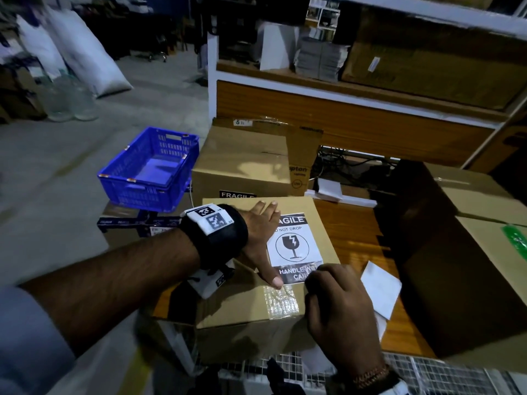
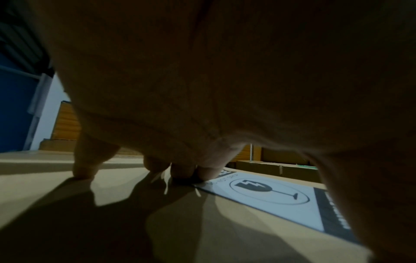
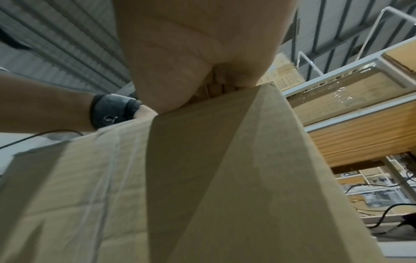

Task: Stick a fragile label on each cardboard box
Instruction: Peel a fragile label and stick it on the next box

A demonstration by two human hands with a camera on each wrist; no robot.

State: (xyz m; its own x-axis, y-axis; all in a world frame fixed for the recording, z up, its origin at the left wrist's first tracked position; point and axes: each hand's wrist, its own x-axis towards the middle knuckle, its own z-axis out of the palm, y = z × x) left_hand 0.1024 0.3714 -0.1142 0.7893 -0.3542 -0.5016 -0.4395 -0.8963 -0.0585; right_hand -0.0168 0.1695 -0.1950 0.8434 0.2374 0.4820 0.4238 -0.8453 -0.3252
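The right hand (image 1: pixel 339 306) lay nearest, fingers curled over the near right corner of the cardboard box (image 1: pixel 242 306), pressing the lower right edge of the fragile label (image 1: pixel 296 249) there. The left hand (image 1: pixel 261 238) was spread flat on the box top, fingers straight, thumb by the label's lower left corner and fingertips (image 2: pixel 207 173) on its left edge. The label lay flat on the box, which stood on the wooden counter (image 1: pixel 359 232). Behind it stood a second box (image 1: pixel 242 166) bearing its own fragile label (image 1: pixel 236 194), beside a blue crate (image 1: pixel 151 169).
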